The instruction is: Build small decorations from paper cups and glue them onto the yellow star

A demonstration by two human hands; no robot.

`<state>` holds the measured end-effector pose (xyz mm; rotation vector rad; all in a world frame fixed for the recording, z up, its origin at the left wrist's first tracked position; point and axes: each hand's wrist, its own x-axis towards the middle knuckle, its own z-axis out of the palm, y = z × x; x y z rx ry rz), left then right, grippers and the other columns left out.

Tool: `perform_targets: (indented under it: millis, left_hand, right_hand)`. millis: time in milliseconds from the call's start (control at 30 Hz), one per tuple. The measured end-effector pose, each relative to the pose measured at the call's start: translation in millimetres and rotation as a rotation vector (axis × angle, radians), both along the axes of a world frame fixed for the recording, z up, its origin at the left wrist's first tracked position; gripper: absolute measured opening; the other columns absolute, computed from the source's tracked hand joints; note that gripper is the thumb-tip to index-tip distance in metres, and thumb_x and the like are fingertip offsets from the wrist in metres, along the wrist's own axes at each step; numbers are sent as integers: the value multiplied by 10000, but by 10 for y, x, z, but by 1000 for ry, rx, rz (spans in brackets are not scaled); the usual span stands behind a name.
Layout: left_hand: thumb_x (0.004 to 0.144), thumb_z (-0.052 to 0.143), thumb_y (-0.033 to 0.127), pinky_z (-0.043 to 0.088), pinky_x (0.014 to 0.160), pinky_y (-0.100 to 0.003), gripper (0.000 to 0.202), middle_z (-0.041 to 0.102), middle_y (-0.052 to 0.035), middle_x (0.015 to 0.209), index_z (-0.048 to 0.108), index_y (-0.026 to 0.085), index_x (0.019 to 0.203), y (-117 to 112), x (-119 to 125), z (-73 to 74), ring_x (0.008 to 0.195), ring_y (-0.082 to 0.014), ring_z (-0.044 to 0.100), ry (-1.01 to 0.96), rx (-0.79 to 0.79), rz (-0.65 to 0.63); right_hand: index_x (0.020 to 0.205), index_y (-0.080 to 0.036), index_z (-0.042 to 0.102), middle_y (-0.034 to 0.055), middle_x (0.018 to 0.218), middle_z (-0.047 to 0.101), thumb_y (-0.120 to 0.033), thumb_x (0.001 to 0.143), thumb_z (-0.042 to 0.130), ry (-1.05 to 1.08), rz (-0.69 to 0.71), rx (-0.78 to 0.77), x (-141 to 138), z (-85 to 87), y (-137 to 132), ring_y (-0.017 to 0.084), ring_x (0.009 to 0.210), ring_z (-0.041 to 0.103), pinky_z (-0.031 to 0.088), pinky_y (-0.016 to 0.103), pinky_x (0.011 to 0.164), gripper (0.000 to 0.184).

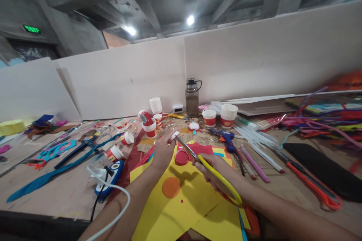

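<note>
My right hand point(212, 173) is closed round the yellow handles of a pair of scissors point(198, 158), whose blades point up and left toward my left hand. My left hand point(163, 150) pinches a small white piece point(174, 136) at the blade tips. Both hands hover over yellow foam sheets point(181, 199) that carry an orange disc point(171, 187). A red round cut-out point(181, 157) lies between the hands on red and blue sheets.
Red-and-white paper cups point(227, 116), a dark water bottle point(192, 99), a blue glue gun point(228, 141), glue sticks and straws point(254, 139), pipe cleaners at right, an orange cutter point(313, 186), blue foam strips point(56, 165) at left, white cable point(118, 203). White boards wall the table's back.
</note>
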<state>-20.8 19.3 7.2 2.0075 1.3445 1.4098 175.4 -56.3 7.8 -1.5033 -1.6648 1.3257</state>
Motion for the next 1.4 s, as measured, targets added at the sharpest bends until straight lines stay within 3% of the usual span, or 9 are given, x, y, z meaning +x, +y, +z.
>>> perform_targets:
  millis: [233,400,667,933,1067,1167,1300,1400]
  left_hand:
    - [849,485,164,500,818,-309,390,691,-53,1133,648,226,1198,-14,15,35,915,-176,640,-8,-26,1]
    - [840,493,176,478,697,-295,396,713,-48,923,651,220,1201,-11,19,19,705,-160,609,5,-59,24]
    - [829,502,171,462,681,-279,396,692,-33,810,663,232,1186,-10,14,-6,678,-156,590,3,-25,38]
    - [856,487,180,470,732,-284,371,708,-39,903,647,221,1188,-20,21,14,757,-157,617,4,-37,14]
    - [848,504,187,493,732,-278,350,678,-52,1072,602,223,1182,-26,45,-5,795,-147,642,-98,-46,-3]
    - [853,515,262,495,592,-255,241,666,-44,936,595,191,1069,-25,48,-1,620,-121,616,-198,-111,-16]
    - [814,557,294,459,530,-228,177,632,-20,788,615,171,928,-6,-3,76,571,-114,585,-243,-115,41]
    - [774,600,307,439,527,-219,172,615,2,727,621,157,857,44,-56,127,538,-96,539,-363,-162,0]
  right_hand:
    - [916,-215,512,-63,613,464,-489,893,423,3,22,-5,16,43,-16,30,351,381,276,122,287,289]
    - [855,-210,504,-65,591,454,-469,890,412,-33,8,11,4,19,7,33,329,373,268,131,274,277]
    - [878,-206,561,-64,573,431,-393,860,456,25,-14,-22,6,19,-18,31,336,363,258,133,293,215]
    - [815,-202,523,-53,578,434,-506,853,399,93,-1,-274,16,75,51,44,328,355,264,168,295,331]
    - [848,-210,511,-56,603,442,-484,862,431,12,45,-45,35,104,23,41,360,366,263,146,303,286]
    - [858,-210,483,-63,626,436,-489,855,496,2,121,92,57,165,-14,37,403,373,294,133,330,279]
    - [878,-204,468,-69,640,431,-541,835,542,40,218,55,89,279,-27,39,416,370,314,148,358,348]
    - [882,-181,543,-23,694,534,-544,838,543,-30,226,188,124,382,0,83,503,479,403,185,440,366]
